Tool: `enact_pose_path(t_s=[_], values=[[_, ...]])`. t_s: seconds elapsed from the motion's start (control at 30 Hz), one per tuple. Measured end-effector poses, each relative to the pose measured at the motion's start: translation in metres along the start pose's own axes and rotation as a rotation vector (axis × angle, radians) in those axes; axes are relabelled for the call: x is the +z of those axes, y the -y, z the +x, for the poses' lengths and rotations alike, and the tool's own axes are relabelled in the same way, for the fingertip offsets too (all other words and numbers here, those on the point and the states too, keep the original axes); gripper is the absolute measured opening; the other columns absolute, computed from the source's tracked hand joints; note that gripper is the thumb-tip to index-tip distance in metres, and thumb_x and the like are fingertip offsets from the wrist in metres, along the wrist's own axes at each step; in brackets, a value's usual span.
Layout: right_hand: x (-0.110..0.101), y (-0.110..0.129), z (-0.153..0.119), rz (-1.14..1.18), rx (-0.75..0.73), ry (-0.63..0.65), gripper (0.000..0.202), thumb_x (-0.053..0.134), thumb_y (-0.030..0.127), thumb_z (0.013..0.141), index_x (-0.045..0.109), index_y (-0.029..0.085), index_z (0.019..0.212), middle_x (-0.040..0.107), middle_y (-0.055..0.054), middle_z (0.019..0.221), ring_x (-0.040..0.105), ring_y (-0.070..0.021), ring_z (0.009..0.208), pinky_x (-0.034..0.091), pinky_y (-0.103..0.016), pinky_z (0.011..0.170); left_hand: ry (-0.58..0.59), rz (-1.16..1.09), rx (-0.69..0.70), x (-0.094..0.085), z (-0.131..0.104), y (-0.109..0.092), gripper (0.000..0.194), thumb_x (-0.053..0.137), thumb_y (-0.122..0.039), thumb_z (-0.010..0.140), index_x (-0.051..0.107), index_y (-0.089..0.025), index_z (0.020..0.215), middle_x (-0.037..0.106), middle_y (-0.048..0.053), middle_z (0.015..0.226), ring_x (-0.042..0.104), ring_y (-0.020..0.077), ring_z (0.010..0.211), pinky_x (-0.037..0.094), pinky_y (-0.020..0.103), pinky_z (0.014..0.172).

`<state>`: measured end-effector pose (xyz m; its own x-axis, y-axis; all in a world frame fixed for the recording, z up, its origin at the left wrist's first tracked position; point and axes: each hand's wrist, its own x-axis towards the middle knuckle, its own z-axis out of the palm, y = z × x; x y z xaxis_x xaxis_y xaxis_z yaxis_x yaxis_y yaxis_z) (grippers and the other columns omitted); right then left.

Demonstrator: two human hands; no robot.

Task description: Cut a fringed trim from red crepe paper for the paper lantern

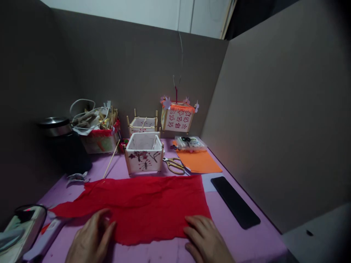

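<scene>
Hands flat on red crepe paper sheet (134, 206), both at near edge. Left hand (91, 237) w/ fingers spread, palm down on near-left portion of sheet; right hand (204, 237) likewise open, fingertips pressing near-right corner. No grip on either side, just pressing (neither clenched nor pinching).

Sheet spread flat on purple table (246, 241), directly fwd of both hands, touching them. Long axis runs left-right across body; left end ragged, tapering toward a point at far left, right end squarer. Wrinkled surface. Both hands about equally close to it; right hand nearer the square corner, left hand well inside the tapered end.

Beyond sheet, just past far edge: white paper lantern box (144, 153) w/ wooden corner posts, painted front facing the person. Second similar box (142, 125) behind it. Decorated lantern (177, 117) w/ orange fringe hanging on wire, farther back. Gold-handled scissors (175, 165) beside first box, on right. Orange sheet (199, 161) beyond scissors, clear plastic case (190, 143) on its far end. Black flat strip (235, 202) right of red sheet, apart from it, angled. Cluttered basket (98, 133) and dark pot (61, 140) at back left. Grey partition walls round the desk.
</scene>
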<state>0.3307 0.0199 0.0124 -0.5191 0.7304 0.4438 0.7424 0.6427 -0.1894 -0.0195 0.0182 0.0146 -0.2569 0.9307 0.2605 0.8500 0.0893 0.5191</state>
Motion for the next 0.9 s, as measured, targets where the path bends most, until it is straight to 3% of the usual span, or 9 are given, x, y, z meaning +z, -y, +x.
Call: enact_pose_path(t_s=[0.13, 0.23, 0.3, 0.37, 0.5, 0.63, 0.73, 0.8, 0.9], values=[[-0.01, -0.007, -0.011, -0.032, -0.011, -0.056, 0.017, 0.056, 0.016, 0.081, 0.06, 0.022, 0.097, 0.066, -0.01, 0.108, 0.062, -0.0236, 0.096, 0.052, -0.036, 0.08, 0.093, -0.41, -0.158, -0.01, 0.001, 0.002, 0.047, 0.047, -0.057, 0.079, 0.045, -0.022, 0.112, 0.054, -0.005, 0.061, 0.058, 0.0171, 0.052, 0.049, 0.027, 0.049], [-0.009, -0.011, -0.018, -0.031, -0.017, -0.09, 0.013, 0.05, 0.012, 0.084, 0.059, 0.021, 0.089, 0.066, -0.01, 0.101, 0.062, -0.0222, 0.09, 0.052, -0.035, 0.075, 0.04, -0.28, -0.15, -0.022, -0.002, 0.003, 0.047, 0.048, -0.057, 0.079, 0.05, -0.022, 0.11, 0.059, -0.001, 0.069, 0.059, 0.0186, 0.055, 0.05, 0.031, 0.051], [-0.007, -0.012, -0.021, -0.016, -0.022, -0.114, 0.015, 0.048, 0.01, 0.084, 0.058, 0.02, 0.088, 0.065, -0.009, 0.099, 0.061, -0.0216, 0.088, 0.051, -0.035, 0.074, -0.062, -0.026, 0.013, -0.026, -0.008, -0.001, 0.041, 0.052, -0.051, 0.078, 0.055, -0.022, 0.107, 0.065, 0.007, 0.092, 0.064, 0.0247, 0.076, 0.053, 0.04, 0.069], [-0.005, -0.013, -0.023, 0.004, -0.029, -0.118, 0.015, 0.048, 0.01, 0.085, 0.057, 0.02, 0.09, 0.064, -0.01, 0.102, 0.06, -0.0218, 0.09, 0.05, -0.036, 0.075, -0.135, 0.122, 0.293, -0.026, -0.016, -0.009, 0.034, 0.057, -0.042, 0.079, 0.058, -0.025, 0.108, 0.063, 0.009, 0.11, 0.06, 0.0282, 0.1, 0.048, 0.044, 0.086], [-0.01, -0.016, -0.023, 0.094, 0.025, -0.102, 0.016, 0.044, 0.011, 0.088, 0.055, 0.021, 0.093, 0.061, -0.009, 0.102, 0.058, -0.0214, 0.093, 0.049, -0.035, 0.077, 0.063, 0.19, 0.777, -0.011, -0.031, -0.035, 0.039, 0.062, -0.039, 0.078, 0.056, -0.032, 0.116, 0.067, 0.004, 0.111, 0.059, 0.0237, 0.103, 0.048, 0.036, 0.088], [-0.018, -0.015, -0.012, 0.191, 0.081, -0.125, 0.015, 0.039, 0.012, 0.09, 0.052, 0.02, 0.09, 0.059, -0.006, 0.085, 0.056, -0.019, 0.079, 0.046, -0.033, 0.07, -0.031, 0.265, 0.715, 0.01, -0.032, -0.059, 0.044, 0.064, -0.048, 0.074, 0.061, -0.021, 0.109, 0.069, 0.01, 0.101, 0.062, 0.0283, 0.093, 0.048, 0.047, 0.085], [-0.022, -0.014, 0.001, 0.184, 0.067, -0.177, 0.015, 0.039, 0.012, 0.091, 0.05, 0.021, 0.086, 0.056, -0.003, 0.076, 0.052, -0.0178, 0.069, 0.043, -0.033, 0.066, -0.058, 0.305, 0.623, 0.021, -0.026, -0.072, 0.022, 0.06, -0.021, 0.075, 0.065, -0.018, 0.096, 0.07, 0.01, 0.091, 0.063, 0.0269, 0.085, 0.046, 0.051, 0.087], [-0.025, -0.017, 0.009, 0.165, 0.051, -0.215, 0.014, 0.04, 0.012, 0.091, 0.05, 0.02, 0.086, 0.055, -0.003, 0.074, 0.05, -0.0176, 0.068, 0.041, -0.033, 0.065, -0.061, 0.333, 0.593, 0.025, -0.022, -0.073, 0.032, 0.05, -0.003, 0.067, 0.066, -0.017, 0.091, 0.071, 0.008, 0.082, 0.065, 0.024, 0.078, 0.051, 0.045, 0.081], [-0.03, -0.027, 0.011, 0.13, 0.013, -0.243, 0.013, 0.041, 0.013, 0.091, 0.051, 0.019, 0.088, 0.055, -0.003, 0.074, 0.05, -0.0172, 0.067, 0.04, -0.031, 0.062, -0.104, 0.355, 0.631, 0.025, -0.019, -0.062, 0.044, 0.042, 0.003, 0.061, 0.066, -0.016, 0.092, 0.072, 0.007, 0.078, 0.067, 0.0214, 0.07, 0.055, 0.034, 0.063]])
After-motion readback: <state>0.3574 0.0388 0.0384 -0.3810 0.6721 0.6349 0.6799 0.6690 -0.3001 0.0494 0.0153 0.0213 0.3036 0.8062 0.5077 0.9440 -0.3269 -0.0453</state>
